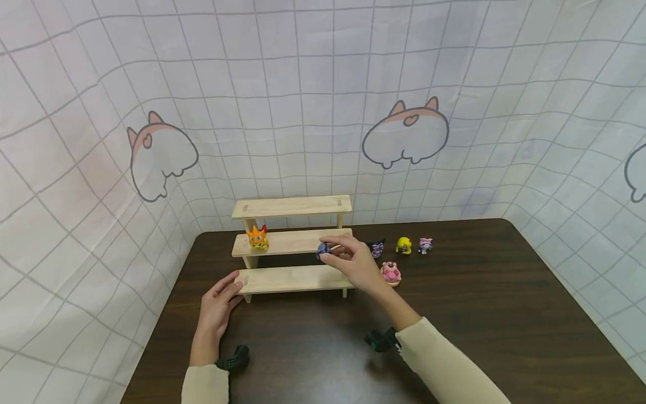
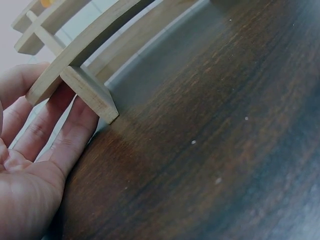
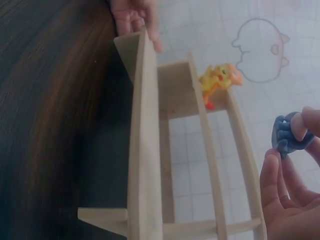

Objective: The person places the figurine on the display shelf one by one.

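My right hand [image 1: 357, 264] pinches a small dark blue figurine [image 3: 290, 134] between thumb and fingertips. In the head view it is over the right part of a three-tier wooden display stand [image 1: 298, 279]. My left hand [image 1: 217, 307] grips the left end of the stand's lowest tier, its fingers on both sides of the board in the left wrist view. An orange and yellow figurine [image 1: 258, 238] stands at the left end of the middle tier.
Right of the stand, on the dark wooden table [image 1: 479, 314], are a dark purple figurine [image 1: 377, 249], a yellow figurine [image 1: 404, 246], a pink and white figurine [image 1: 425, 245] and a pink bear figurine [image 1: 391, 272]. A grid-patterned cloth [image 1: 328, 123] hangs behind.
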Motion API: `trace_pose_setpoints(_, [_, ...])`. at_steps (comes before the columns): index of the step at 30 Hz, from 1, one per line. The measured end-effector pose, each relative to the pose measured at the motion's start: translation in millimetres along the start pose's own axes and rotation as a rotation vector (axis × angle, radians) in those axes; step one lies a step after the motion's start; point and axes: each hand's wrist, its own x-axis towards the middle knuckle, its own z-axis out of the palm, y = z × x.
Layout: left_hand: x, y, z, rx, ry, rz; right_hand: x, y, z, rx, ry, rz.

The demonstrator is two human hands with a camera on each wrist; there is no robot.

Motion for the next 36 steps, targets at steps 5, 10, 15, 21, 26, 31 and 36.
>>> trace_pose_setpoints(5, [-0.4,-0.3,-0.4,0.006,0.004,0.005,6.4,4.0,11.8,-0.007,0.013,-0.001])
trace_pose_setpoints(10, [-0.6,-2.2,-1.9,0.007,0.012,0.003,11.7,10.5,23.6,-0.017,0.011,0.031])
trace_pose_setpoints(15, [0.9,-3.6,-2.0,0.006,0.008,0.006,17.6,13.3,31.8,-0.045,0.03,0.035])
trace_pose_setpoints(21, [2.4,-3.1,-1.7,0.01,-0.003,0.01,26.7,14.1,37.8,-0.055,0.024,0.035])
trace_pose_setpoints(26, [2.1,-2.3,-1.6,0.013,-0.011,0.006,34.3,15.7,43.5,-0.084,0.018,0.044])
trace_pose_setpoints(31, [2.1,-2.7,-0.5,0.021,-0.002,0.02,43.0,17.6,50.0,-0.146,0.021,0.07])
trace_pose_setpoints(36, [2.3,-3.7,-1.2,0.02,-0.005,0.026,51.0,17.3,54.1,-0.188,0.015,0.094])
